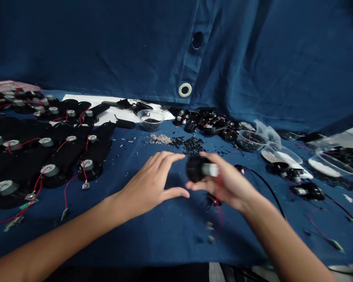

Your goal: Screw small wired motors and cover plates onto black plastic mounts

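Two bare hands meet above the middle of a blue-clothed worktop (pixel 164 231). The right hand (pixel 229 184) holds a black part (pixel 195 168) off the cloth, its grip pinching the part between thumb below and fingers above. A short silvery cylinder (pixel 210 169) sticks out of the part towards the right. The piece's long axis therefore runs roughly level across the view, dark rounded end to the left and metal end to the right. The part is blurred, so finer detail cannot be told. A red wire (pixel 217 202) hangs under this hand.

The left hand (pixel 148 186) is just beside the part's dark end. Its grip is spread in an empty C, with the fingers above and the thumb below, and it seems not to touch the part.

Left of the hands lie rows of black assemblies (pixel 64 156) with grey discs and red leads. Behind the hands is a scatter of small pale and black bits (pixel 179 141), and beyond that a clear cup (pixel 150 119) of dark pieces. To the right stand clear bowls (pixel 282 155), and a black cable (pixel 263 182) runs past the right wrist. A blue curtain (pixel 106 47) with a metal eyelet (pixel 185 89) closes the back.
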`<state>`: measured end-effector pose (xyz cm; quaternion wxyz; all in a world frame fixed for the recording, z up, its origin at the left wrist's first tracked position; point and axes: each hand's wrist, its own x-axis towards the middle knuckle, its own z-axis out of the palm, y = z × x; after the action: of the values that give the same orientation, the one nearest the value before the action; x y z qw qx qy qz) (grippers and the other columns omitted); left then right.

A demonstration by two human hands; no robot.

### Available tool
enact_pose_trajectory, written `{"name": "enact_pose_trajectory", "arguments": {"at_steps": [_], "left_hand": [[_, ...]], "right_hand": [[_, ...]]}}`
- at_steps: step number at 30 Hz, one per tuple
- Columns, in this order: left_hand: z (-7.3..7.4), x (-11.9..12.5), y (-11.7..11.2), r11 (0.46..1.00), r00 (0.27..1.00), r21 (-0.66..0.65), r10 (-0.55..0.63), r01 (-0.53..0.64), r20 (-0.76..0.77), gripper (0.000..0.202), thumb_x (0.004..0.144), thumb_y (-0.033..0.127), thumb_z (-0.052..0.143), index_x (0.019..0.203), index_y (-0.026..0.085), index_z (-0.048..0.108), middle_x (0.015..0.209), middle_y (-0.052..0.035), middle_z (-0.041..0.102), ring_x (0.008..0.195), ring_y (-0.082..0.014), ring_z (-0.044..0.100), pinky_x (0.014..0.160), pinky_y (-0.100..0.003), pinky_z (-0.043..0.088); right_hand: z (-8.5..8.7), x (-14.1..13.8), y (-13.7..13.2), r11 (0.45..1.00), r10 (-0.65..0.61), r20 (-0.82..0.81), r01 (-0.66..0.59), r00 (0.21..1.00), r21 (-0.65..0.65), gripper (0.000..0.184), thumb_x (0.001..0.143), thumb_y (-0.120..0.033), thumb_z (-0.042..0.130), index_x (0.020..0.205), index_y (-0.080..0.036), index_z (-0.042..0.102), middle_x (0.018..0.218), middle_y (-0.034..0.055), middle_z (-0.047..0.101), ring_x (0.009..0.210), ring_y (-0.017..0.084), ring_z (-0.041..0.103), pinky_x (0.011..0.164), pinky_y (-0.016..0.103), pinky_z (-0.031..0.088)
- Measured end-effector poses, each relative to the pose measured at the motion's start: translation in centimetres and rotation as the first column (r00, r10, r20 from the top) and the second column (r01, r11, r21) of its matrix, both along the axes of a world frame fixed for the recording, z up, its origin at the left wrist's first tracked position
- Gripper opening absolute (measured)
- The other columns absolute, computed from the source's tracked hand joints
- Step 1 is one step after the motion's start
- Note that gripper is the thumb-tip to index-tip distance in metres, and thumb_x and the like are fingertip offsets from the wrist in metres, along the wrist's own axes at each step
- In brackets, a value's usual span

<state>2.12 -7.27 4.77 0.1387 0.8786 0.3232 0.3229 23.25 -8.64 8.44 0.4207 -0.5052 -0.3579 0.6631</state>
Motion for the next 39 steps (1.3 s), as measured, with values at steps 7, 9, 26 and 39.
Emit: {"name": "enact_pose_trajectory", "arguments": {"at_steps": [7, 9, 26, 39], "left_hand": [[-3.0, 0.9, 3.5, 0.978, 0.993, -0.172, 0.113, -0.118, -0.035, 0.049, 0.083, 0.036, 0.061, 0.125, 0.023, 0.041, 0.115, -0.0075, 0.052, 0.108, -0.0262, 0.051, 0.091, -0.043, 0.043], [-3.8, 0.7, 3.7, 0.972, 0.986, -0.172, 0.146, -0.159, -0.082, 0.043, 0.084, 0.033, 0.058, 0.122, 0.02, 0.042, 0.112, -0.0084, 0.052, 0.103, -0.0263, 0.052, 0.088, -0.043, 0.044], [-6.0, -0.9, 5.3, 0.989, 0.982, -0.145, 0.012, -0.039, -0.187, 0.052, 0.084, 0.026, 0.055, 0.133, 0.027, 0.039, 0.122, -0.0048, 0.05, 0.112, -0.0243, 0.043, 0.096, -0.041, 0.035], [-5.7, -0.8, 5.3, 0.98, 0.971, -0.197, -0.026, -0.022, -0.236, 0.047, 0.086, 0.028, 0.055, 0.131, 0.029, 0.041, 0.13, -0.0023, 0.052, 0.118, -0.0235, 0.045, 0.1, -0.04, 0.032]], "right_hand": [[-5.9, -4.9, 6.1, 0.972, 0.215, 0.041, -0.21, 0.976, -0.104, 0.023, 0.091, -0.027, 0.025, 0.082, -0.016, 0.043, 0.054, 0.0008, 0.054, 0.043, 0.012, 0.057, 0.045, 0.023, 0.05], [-6.5, -5.2, 6.0, 0.966, 0.251, 0.107, -0.243, 0.962, -0.083, 0.028, 0.093, -0.031, 0.022, 0.087, -0.017, 0.045, 0.059, 0.0011, 0.055, 0.045, 0.012, 0.057, 0.05, 0.029, 0.053], [-8.1, 1.4, 9.9, 0.851, -0.224, 0.972, -0.472, 0.064, 0.228, 0.024, 0.086, -0.017, 0.048, 0.104, -0.016, 0.063, 0.099, 0.0106, 0.055, 0.084, 0.018, 0.057, 0.08, 0.028, 0.042], [-7.9, 1.6, 9.3, 0.82, -0.34, 0.94, -0.485, 0.012, 0.303, 0.008, 0.086, -0.021, 0.048, 0.089, -0.017, 0.055, 0.088, 0.0065, 0.055, 0.074, 0.014, 0.053, 0.066, 0.024, 0.037]]}}
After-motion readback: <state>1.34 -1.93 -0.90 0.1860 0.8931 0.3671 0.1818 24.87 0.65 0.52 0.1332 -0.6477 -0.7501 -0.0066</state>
